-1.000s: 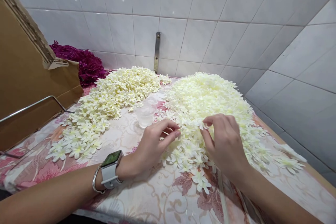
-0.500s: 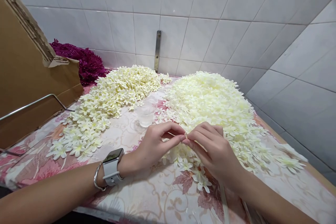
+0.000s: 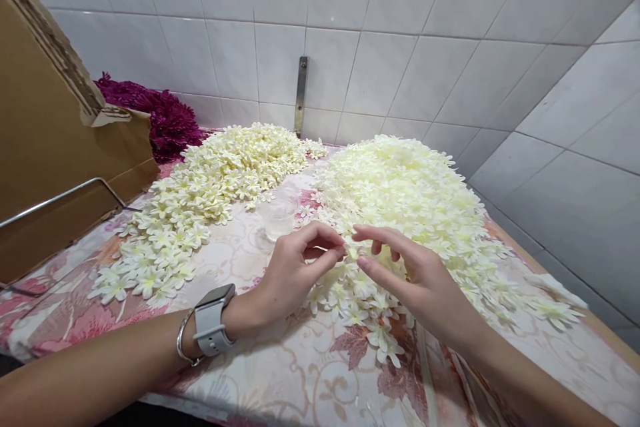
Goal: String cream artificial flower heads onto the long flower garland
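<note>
My left hand [image 3: 293, 273] rests on the floral tablecloth [image 3: 300, 373], thumb and forefinger pinched on a small cream flower [image 3: 351, 253] at the near edge of the right flower pile [image 3: 415, 193]. It wears a white smartwatch [image 3: 213, 328] and a thin bangle. My right hand [image 3: 415, 277] hovers just right of that pinch, its fingers stretched out and slightly apart, tips almost touching the left fingertips. Nothing shows in the right hand.
A second pile of cream flowers [image 3: 215, 183] lies to the left. A clear plastic cup [image 3: 278, 217] stands between the piles. Magenta flowers [image 3: 163, 117] and a cardboard box [image 3: 45, 147] with a metal rod [image 3: 65, 192] sit at the left. Tiled walls close the back and right.
A second ago the right hand picked at the pile. It met the left fingertips in a shared pinch, and its fingers have now opened and lifted slightly.
</note>
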{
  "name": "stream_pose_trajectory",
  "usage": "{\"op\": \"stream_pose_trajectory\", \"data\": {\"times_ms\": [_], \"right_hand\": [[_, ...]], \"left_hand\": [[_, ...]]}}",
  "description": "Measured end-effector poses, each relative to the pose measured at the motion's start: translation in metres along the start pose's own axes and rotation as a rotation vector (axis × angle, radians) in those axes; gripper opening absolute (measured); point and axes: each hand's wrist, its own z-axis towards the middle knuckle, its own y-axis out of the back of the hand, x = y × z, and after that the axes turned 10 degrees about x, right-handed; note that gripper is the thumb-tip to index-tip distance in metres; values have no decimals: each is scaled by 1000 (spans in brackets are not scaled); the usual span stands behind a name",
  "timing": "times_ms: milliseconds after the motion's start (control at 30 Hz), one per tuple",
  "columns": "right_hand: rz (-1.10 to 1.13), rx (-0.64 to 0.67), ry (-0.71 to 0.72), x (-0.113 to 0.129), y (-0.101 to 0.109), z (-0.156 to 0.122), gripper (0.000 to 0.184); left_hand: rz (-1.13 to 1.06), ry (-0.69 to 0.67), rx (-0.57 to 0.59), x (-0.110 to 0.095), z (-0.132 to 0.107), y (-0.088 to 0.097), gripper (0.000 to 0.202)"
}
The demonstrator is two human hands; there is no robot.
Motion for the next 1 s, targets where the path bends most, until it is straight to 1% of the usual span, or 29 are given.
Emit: {"op": "stream_pose_trajectory", "data": {"times_ms": [67,167,233,300,367,433,500,567,633,700,767,867,1000], "right_hand": [[49,54,0,1,2,1,17],[70,6,-18,1,3,1,20],[90,-12,-18,0,2,0,20],[122,5,-7,-1,1,-1,21],[146,4,-10,-2,0,-1,25],[157,4,-23,-4,0,-1,29],[153,41,-26,-4,1,0,29],[135,90,-20,-4,3,1,25],[106,98,-17,-2,5,1,22],[63,61,-16,-2,5,1,20],[7,-8,-13,-2,5,1,18],[-66,-97,-14,-3,3,1,16],[-91,-167,-43,-3,0,1,16]], "left_hand": [[36,9,8,-2,-1,0,2],[117,4,-14,-6,-2,1,4],[163,-9,22,-8,-3,1,8],[202,-16,85,-10,-3,1,11],[237,-36,112,-10,-3,1,11],[267,-70,109,-10,-3,1,10],[282,-82,105,-9,-3,1,10],[275,-52,97,-7,-3,2,9],[261,-2,68,-6,-2,2,10],[264,43,34,-6,0,2,9],[283,75,15,-7,1,1,9],[301,99,1,-10,2,1,9],[296,123,-10,-12,1,0,9]]}}
